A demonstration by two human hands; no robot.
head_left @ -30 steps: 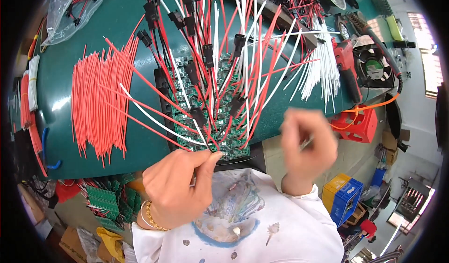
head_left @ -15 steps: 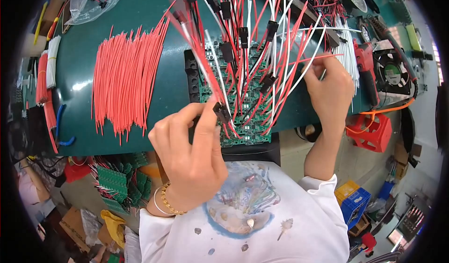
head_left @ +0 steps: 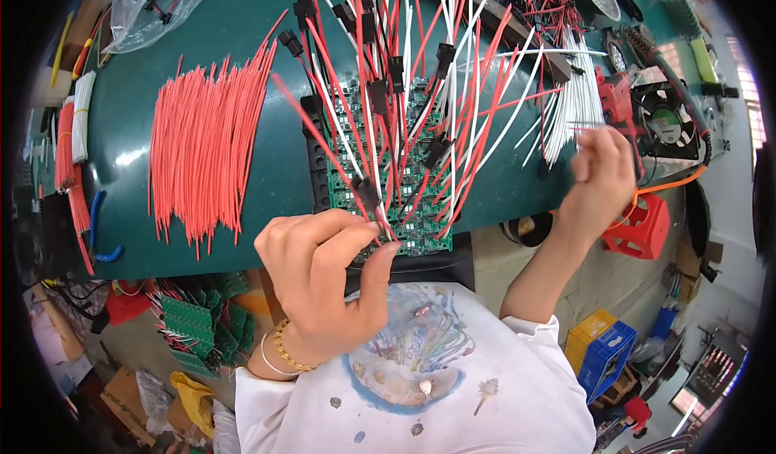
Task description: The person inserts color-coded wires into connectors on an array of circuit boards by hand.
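My left hand is at the near edge of the green circuit boards. Its thumb and fingertips are pinched on the lower end of a red wire, which slants up to the left. A black plug connector hangs just above those fingertips. Many red and white wires, some with black connectors, stand up from the boards. Off to the right, my right hand is raised by the near ends of a bundle of white wires. Its fingers are curled together and slightly blurred; what they hold, if anything, is unclear.
A wide pile of red wires lies on the green table to the left. Blue-handled pliers rest at the left edge. Beyond my right hand are a red tool handle and a black fan. A red stool stands below.
My left hand has come down to the wire bases at the boards' near edge, its pinch lower. My right hand has moved right and down, away from the upright wires toward the white bundle.
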